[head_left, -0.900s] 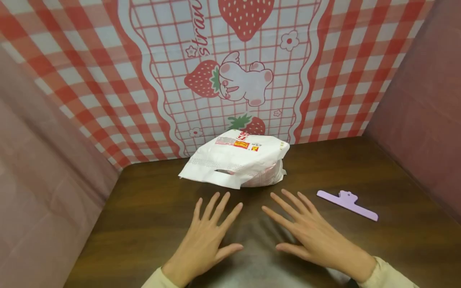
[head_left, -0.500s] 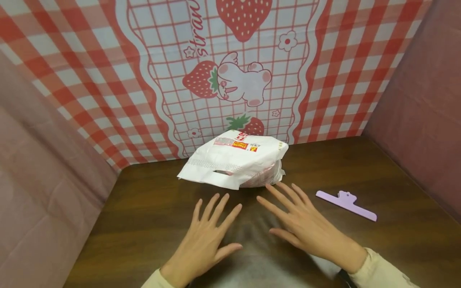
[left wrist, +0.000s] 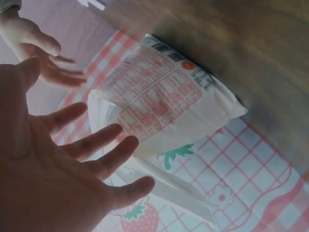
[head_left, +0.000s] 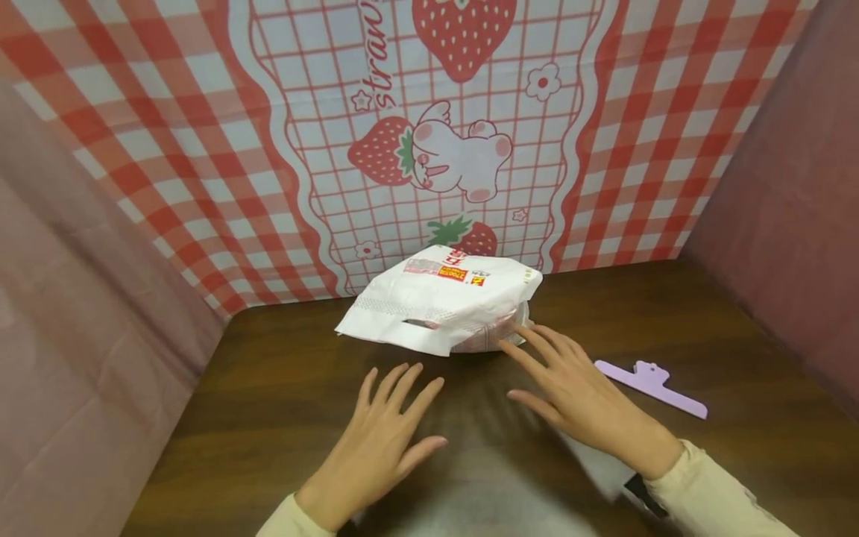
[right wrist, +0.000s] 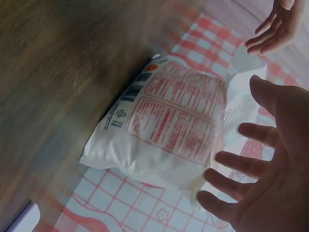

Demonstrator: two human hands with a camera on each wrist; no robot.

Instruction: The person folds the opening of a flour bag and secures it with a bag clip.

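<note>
A white plastic bag with a slot handle and red and yellow print leans towards the camera at the back of the table. Its underside, in the right wrist view, carries panels of red text and a barcode. My right hand reaches to the bag's right front corner, fingers spread; whether the fingertips touch it I cannot tell. In front of the bag, my left hand hovers with fingers spread, holding nothing. A lilac bulldog clip with a long bar lies just right of the right hand.
The brown wooden table ends at a red-and-white checked cloth with strawberry drawings hanging behind the bag. Pinkish cloths enclose the left and right sides.
My right hand has moved forward, up to the bag's right front corner. The left hand stays almost in place. Bag and clip have not moved on the table.
</note>
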